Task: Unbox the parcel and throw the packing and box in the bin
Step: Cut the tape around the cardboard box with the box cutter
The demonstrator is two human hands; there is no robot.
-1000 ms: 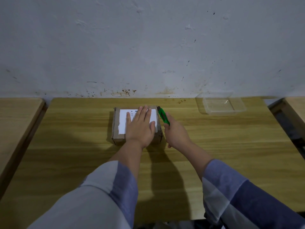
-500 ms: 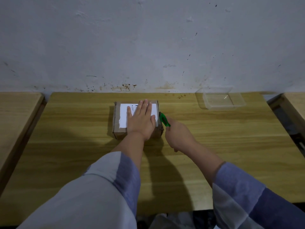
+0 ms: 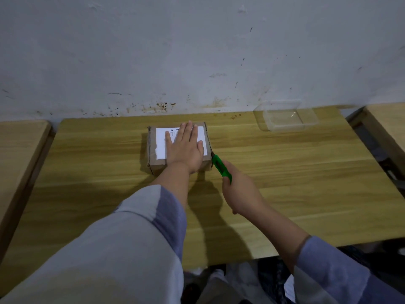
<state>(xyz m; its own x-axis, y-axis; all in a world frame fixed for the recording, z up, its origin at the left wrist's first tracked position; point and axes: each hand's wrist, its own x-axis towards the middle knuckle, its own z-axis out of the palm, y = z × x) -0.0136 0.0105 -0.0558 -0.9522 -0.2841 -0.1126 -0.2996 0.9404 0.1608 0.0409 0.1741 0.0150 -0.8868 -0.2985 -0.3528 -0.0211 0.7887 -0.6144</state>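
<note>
Left hand (image 3: pixel 185 148) flat, fingers spread, on brown cardboard parcel (image 3: pixel 153 150) near the wooden tabletop's (image 3: pixel 285 172) far edge; right hand (image 3: pixel 241 194) fisted around green plastic cutter (image 3: pixel 220 166) at the parcel's right side.

A single wide-angle camera worn on the head looks forward and down over a wooden table (image 3: pixel 285 172) that fills the middle band of the frame. A marked grey wall (image 3: pixel 197 51) takes the whole upper part. Both forearms enter from the lower edge, large and near the lens, while the left hand (image 3: pixel 186 148) and right hand (image 3: pixel 241 191) sit at frame centre. Straight edges bow outward near the left and right borders. No second view exists to share coverage.
</note>
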